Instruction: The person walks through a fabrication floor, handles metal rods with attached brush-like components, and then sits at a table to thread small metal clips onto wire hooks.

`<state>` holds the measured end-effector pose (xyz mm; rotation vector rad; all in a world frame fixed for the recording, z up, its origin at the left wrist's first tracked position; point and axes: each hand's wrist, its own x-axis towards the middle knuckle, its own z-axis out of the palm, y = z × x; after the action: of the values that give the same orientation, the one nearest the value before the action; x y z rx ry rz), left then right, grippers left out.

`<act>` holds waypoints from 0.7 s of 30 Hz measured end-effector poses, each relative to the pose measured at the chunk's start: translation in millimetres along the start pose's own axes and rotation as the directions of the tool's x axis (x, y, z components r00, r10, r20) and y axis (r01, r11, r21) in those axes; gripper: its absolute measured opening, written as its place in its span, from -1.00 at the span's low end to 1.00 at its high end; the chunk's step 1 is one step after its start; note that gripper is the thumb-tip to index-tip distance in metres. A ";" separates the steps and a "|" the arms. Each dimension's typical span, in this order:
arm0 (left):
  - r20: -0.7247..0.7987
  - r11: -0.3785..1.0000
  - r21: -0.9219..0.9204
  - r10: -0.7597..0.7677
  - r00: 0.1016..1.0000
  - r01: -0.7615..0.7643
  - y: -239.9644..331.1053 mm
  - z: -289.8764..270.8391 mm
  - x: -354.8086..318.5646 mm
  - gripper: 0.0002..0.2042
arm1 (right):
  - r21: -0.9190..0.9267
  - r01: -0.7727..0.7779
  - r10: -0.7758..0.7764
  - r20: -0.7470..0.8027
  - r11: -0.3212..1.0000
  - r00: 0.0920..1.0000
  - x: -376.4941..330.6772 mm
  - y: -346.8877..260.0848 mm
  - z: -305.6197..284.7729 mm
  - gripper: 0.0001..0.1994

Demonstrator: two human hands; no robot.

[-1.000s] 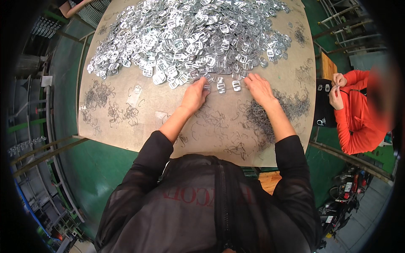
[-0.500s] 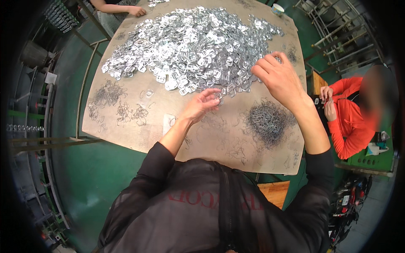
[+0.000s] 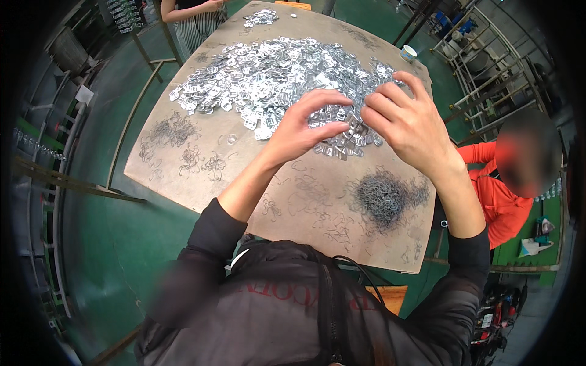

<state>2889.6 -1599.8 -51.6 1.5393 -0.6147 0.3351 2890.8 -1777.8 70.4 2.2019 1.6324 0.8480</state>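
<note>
My left hand (image 3: 305, 127) is held over the near edge of a heap of small silvery metal buckles (image 3: 268, 85). Its thumb and fingers curve wide apart, and I see nothing gripped between them. To its right, my right hand (image 3: 406, 119) hovers above the heap's right side, back of the hand toward me. The index finger is raised and bent while the other fingers curl in. Its thumb is hidden, and I cannot make out what, if anything, it holds. Several buckles (image 3: 342, 146) lie just below the fingertips of both hands.
A dense pile of dark wire pieces (image 3: 381, 198) lies at the table's near right, with looser ones (image 3: 174, 131) at left. A small tub (image 3: 408, 53) stands at the far right corner. A person in orange (image 3: 497, 201) sits right; another person (image 3: 192, 18) stands far left.
My left hand has moved up and right, its fingers spreading wider. My right hand has come slightly lower, closer to the left. The view has shifted, and the far person's hand has left the table.
</note>
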 end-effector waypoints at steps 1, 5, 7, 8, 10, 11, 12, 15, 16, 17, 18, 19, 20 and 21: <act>0.015 0.989 0.107 0.100 0.995 -0.101 10.1 0.3 5.5 -0.68 | -0.001 0.004 -0.004 -0.016 1.000 1.000 0.0 -1.2 0.5 -0.88; -0.003 0.984 0.150 0.103 0.995 -0.101 22.1 4.3 5.0 -0.81 | 0.002 0.011 -0.010 -0.125 1.000 0.992 3.1 -9.7 2.3 -0.78; -0.049 0.989 0.139 0.047 0.998 -0.040 23.8 3.8 0.1 -0.84 | 0.015 0.006 -0.003 -0.135 1.000 0.991 5.5 -13.7 3.9 -0.77; -0.073 0.992 0.130 0.015 0.997 -0.006 23.5 3.9 -3.2 -0.86 | 0.025 0.003 0.000 -0.136 1.000 0.991 6.1 -16.1 5.9 -0.76; -0.121 0.984 0.179 0.039 0.992 -0.017 23.6 0.7 -9.1 -0.86 | 0.073 -0.083 0.096 -0.211 0.994 0.973 8.7 -21.7 10.5 -0.76; -0.149 0.978 0.205 0.057 0.987 -0.025 24.3 -2.2 -10.2 -0.87 | 0.095 -0.118 0.139 -0.248 0.988 0.959 11.3 -22.7 12.4 -0.76; -0.193 0.963 0.266 0.096 0.976 -0.042 26.3 -2.3 -12.8 -0.87 | 0.206 -0.246 0.300 -0.299 0.947 0.906 10.5 -27.4 18.1 -0.82; -0.240 0.929 0.362 0.176 0.954 -0.080 23.1 -0.8 -21.3 -0.87 | 0.607 -0.564 0.739 -0.058 0.560 0.671 6.6 -61.1 28.1 -0.89; -0.260 0.937 0.337 0.183 0.948 -0.088 19.8 0.8 -22.9 -0.87 | 0.707 -0.586 0.815 0.022 0.397 0.579 8.1 -71.2 34.0 -0.90; -0.279 0.949 0.312 0.143 0.949 -0.052 17.1 2.8 -26.3 -0.87 | 0.781 -0.584 0.868 0.117 0.220 0.483 10.0 -81.1 41.0 -0.91; -0.243 0.924 0.373 0.179 0.953 -0.079 12.1 0.1 -28.4 -0.87 | 0.828 -0.559 0.895 0.223 0.034 0.386 12.4 -89.4 48.2 -0.92; -0.202 0.896 0.430 0.213 0.956 -0.108 6.3 -3.5 -29.8 -0.86 | 0.857 -0.516 0.913 0.217 -0.008 0.346 15.3 -96.0 55.7 -0.92; -0.178 0.889 0.440 0.226 0.958 -0.128 1.4 -5.5 -30.4 -0.85 | 0.880 -0.472 0.929 0.213 -0.048 0.303 18.4 -102.0 61.6 -0.91; -0.152 0.882 0.447 0.239 0.959 -0.148 -3.7 -7.0 -30.2 -0.83 | 0.900 -0.427 0.943 0.211 -0.085 0.257 21.8 -107.1 66.2 -0.91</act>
<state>2868.5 -1587.7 -71.1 1.8400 -0.5566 0.8195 2851.3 -1714.2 -33.1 4.2629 0.6192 0.9987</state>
